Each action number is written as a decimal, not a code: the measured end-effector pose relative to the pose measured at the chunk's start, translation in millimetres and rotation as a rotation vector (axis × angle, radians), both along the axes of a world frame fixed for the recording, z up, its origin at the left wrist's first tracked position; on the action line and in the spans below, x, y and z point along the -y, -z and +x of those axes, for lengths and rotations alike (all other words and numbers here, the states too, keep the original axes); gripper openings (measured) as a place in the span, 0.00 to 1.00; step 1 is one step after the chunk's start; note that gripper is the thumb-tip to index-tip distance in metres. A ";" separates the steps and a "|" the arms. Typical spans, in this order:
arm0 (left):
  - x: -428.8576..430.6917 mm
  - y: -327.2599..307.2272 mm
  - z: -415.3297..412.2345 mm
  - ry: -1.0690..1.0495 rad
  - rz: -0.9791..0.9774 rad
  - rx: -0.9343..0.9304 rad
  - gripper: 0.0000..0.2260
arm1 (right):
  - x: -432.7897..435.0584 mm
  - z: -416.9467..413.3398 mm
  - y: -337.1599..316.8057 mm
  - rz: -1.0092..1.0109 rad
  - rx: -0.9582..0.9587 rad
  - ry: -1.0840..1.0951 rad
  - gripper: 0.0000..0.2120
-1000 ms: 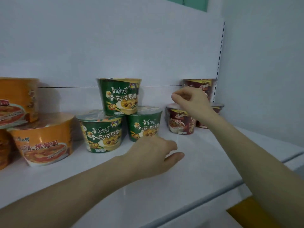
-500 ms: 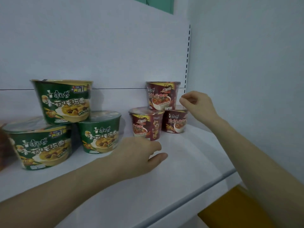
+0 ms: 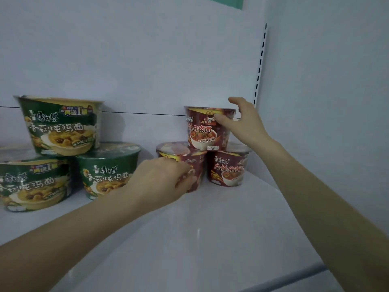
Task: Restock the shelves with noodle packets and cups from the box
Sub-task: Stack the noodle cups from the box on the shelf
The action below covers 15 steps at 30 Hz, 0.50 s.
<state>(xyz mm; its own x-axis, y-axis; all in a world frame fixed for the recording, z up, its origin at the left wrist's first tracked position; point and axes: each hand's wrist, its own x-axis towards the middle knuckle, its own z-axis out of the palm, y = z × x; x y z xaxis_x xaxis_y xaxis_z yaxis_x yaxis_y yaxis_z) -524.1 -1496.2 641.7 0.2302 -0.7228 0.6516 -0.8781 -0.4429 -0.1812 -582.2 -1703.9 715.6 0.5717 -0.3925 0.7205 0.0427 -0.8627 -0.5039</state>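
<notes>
Three dark red beef noodle cups form a small pyramid at the back right of the white shelf (image 3: 210, 228). My right hand (image 3: 244, 123) holds the top red cup (image 3: 202, 131), thumb on its front and fingers over its right rim. My left hand (image 3: 162, 180) curls round the front of the lower left red cup (image 3: 179, 151). The lower right red cup (image 3: 229, 167) stands free. To the left, three green chicken noodle cups are stacked the same way: a top one (image 3: 63, 125), a lower left one (image 3: 31, 182) and a lower right one (image 3: 107, 167).
The shelf's white back panel rises behind the cups. A slotted upright rail (image 3: 260, 64) runs up the back right corner beside a grey side wall (image 3: 326, 102). The shelf's front edge (image 3: 294, 275) crosses the lower right.
The view has swung right and closer. My left hand reached forward from the bare shelf onto the lower left red cup. My right hand opened from a loose curl and took the top red cup.
</notes>
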 end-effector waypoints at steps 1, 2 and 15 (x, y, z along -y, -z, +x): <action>1.5 -2.1 1.4 -0.032 -0.038 0.022 0.16 | 2.6 3.0 -1.2 -0.011 -0.025 -0.016 0.32; 3.1 -4.4 2.5 -0.056 -0.062 0.020 0.14 | 5.0 6.0 -2.6 -0.017 -0.049 -0.030 0.34; 40.9 -12.0 17.9 -0.209 0.019 -0.092 0.20 | 21.7 31.5 6.2 0.048 0.026 -0.090 0.27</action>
<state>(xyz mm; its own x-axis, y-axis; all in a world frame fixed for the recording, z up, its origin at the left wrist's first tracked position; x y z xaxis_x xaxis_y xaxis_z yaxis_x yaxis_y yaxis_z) -506.2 -1537.1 653.7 0.4339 -0.6652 0.6077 -0.7809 -0.6141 -0.1147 -550.7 -1725.6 709.4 0.5874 -0.3753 0.7170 0.1323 -0.8295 -0.5426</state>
